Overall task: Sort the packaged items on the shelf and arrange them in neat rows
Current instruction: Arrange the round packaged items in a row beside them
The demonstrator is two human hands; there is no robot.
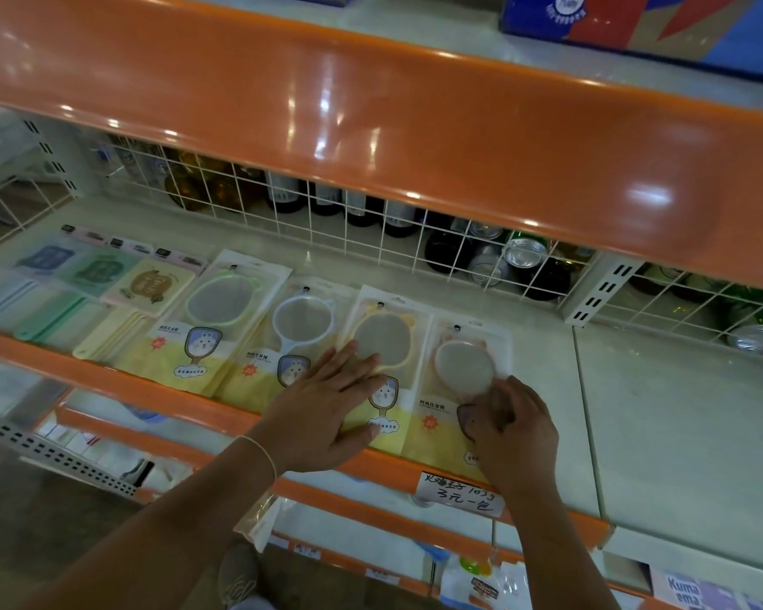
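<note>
Packaged hand mirrors (221,319) are lying in a nearly finished row along the shelf (547,380). Left hand (327,411) is pressing flat, fingers straight, on the yellow-rimmed pack (384,341); right hand (509,427) is gripping the pink-rimmed pack (463,363), squaring it last.

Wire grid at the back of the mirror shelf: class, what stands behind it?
Behind the wire grid stand dark bottles and, further right, cans lying on their sides. The orange shelf edge above covers the bottle tops.
</note>
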